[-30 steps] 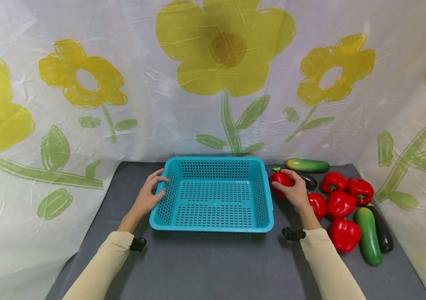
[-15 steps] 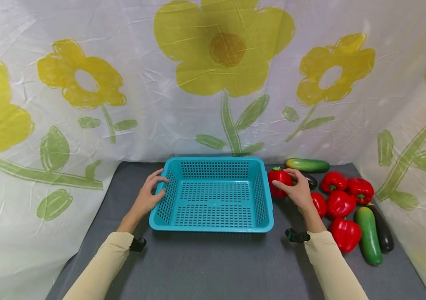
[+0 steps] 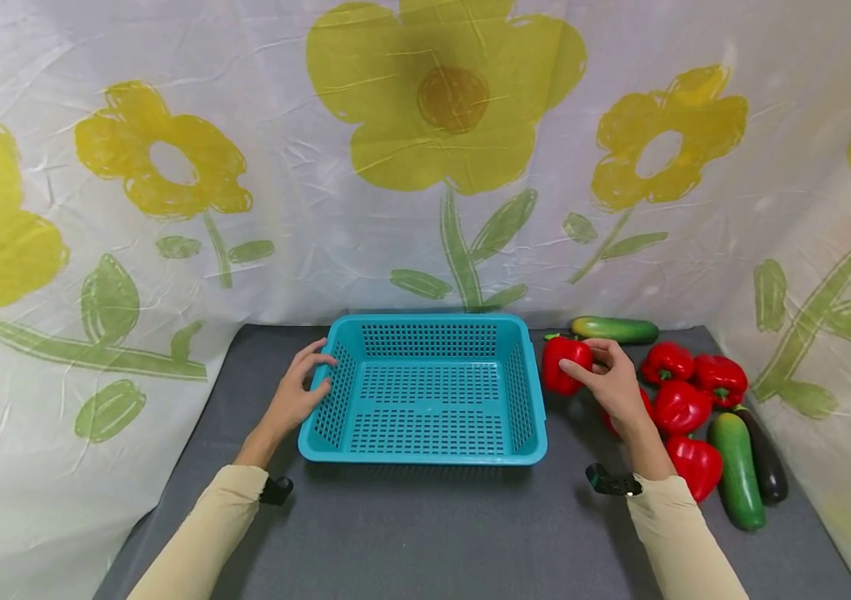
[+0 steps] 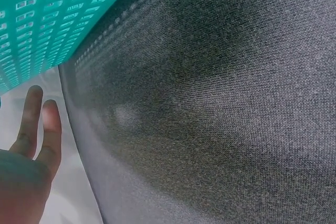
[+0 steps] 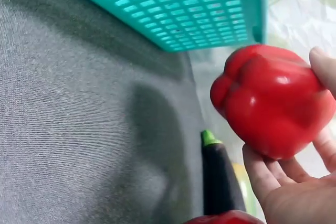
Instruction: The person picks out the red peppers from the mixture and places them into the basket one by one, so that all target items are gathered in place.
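Observation:
My right hand point(image 3: 613, 382) grips a red bell pepper point(image 3: 566, 365) just right of the blue plastic basket point(image 3: 425, 459). In the right wrist view, the pepper point(image 5: 275, 100) sits between thumb and fingers, above the grey cloth with a shadow below. My left hand point(image 3: 297, 392) rests at the basket's left rim, index finger and thumb reaching over the edge. The left wrist view has two straight fingers of the left hand point(image 4: 37, 145) below the basket's perforated wall point(image 4: 31, 35). Nothing lies inside the basket.
To the right are several red bell peppers point(image 3: 682, 408), a zucchini point(image 3: 736, 475) and an eggplant point(image 3: 761, 467). A yellow-green zucchini point(image 3: 615, 330) lies at the back. Another eggplant point(image 5: 220, 177) shows in the right wrist view. A flowered curtain point(image 3: 282, 167) borders the grey cloth point(image 3: 425, 533).
My right hand and forearm have shifted right. The held pepper has gone slightly left, then back right, its stem tilting left. The left hand and the basket stay in place.

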### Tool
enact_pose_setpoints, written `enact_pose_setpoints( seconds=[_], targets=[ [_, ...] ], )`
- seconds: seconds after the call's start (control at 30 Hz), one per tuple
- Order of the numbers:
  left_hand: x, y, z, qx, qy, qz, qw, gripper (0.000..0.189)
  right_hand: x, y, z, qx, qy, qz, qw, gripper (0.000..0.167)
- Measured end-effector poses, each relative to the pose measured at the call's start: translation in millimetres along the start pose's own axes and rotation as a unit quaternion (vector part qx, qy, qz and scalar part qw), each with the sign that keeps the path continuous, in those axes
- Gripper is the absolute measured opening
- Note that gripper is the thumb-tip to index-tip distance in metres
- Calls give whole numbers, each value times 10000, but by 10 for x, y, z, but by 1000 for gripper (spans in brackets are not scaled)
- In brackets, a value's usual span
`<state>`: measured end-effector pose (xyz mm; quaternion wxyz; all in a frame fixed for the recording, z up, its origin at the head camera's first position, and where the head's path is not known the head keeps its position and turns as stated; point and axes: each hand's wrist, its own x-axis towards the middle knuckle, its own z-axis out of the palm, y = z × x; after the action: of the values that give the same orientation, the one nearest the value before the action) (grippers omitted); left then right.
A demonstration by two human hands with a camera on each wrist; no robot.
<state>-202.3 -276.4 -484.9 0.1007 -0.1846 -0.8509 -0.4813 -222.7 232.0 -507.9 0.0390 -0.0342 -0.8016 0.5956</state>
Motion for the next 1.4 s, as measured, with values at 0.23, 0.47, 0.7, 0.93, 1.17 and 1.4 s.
enact_pose_setpoints(
  seconds=[0.23,0.47,0.7,0.93,1.17,1.4],
  targets=[
    [-7,-15,6,-42,20,-45,10000,27,-61,-158,-85,467,-144,189,9986,69],
    [-12,-14,-1,-85,7,-58,9999,26,-114,-233,-139,720,-293,145,9969,66],
    [-3,-9,-4,-73,2,1,10000,27,-124,-337,-177,843,-526,162,9949,62],
    [17,-13,0,-106,9,1,9999,26,-109,-425,-197,960,-682,150,9929,60],
    [17,-28,-3,-158,8,-14,9999,27,-99,-506,-145,1113,-907,73,9896,66],
    [-2,5,0,-63,23,-14,10000,27,-87,-533,-69,1329,-1088,-140,9850,55]
  ],
)
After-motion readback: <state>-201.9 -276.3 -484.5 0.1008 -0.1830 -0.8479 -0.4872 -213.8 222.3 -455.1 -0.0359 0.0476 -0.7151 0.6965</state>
